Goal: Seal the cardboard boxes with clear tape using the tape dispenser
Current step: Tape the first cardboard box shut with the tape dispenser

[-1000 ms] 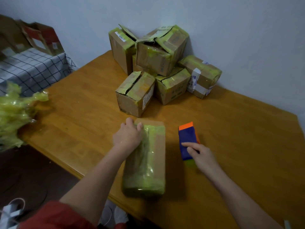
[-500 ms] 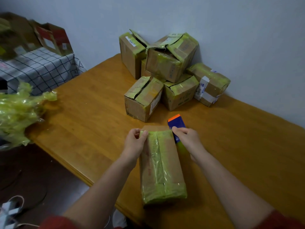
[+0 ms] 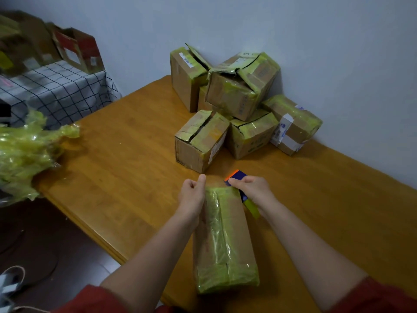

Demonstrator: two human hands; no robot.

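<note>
Head view looks down on a brown box (image 3: 225,242) lying lengthwise on the wooden counter (image 3: 117,159), between the two forearms. Yellowish tape runs along its top seam and wraps its near end. The left hand (image 3: 192,196) sits at the box's far left corner, its heel against the left top edge, fingers curled in and thumb pointing forward past the far edge. Whether it pinches tape or only steadies the box I cannot tell. The right hand (image 3: 253,190) is at the far right corner, straight across the box from the left hand, and grasps the dispenser (image 3: 237,176) with fingers wrapped over its blue body. The dispenser's orange front end pokes out ahead of the right fingertips, at the far edge of the box top. A yellow-green part of it shows under the right wrist, beside the box's right side. Just ahead of both hands a pile (image 3: 239,105) of taped boxes, some with split seams, rises against the pale wall (image 3: 316,41). Far to the left of the left hand a wad (image 3: 27,152) of crumpled yellowish tape lies at the counter's edge, and beyond it a checked cloth (image 3: 58,91) bears open cartons (image 3: 76,50). Red sleeves (image 3: 374,297) show behind both forearms.
</note>
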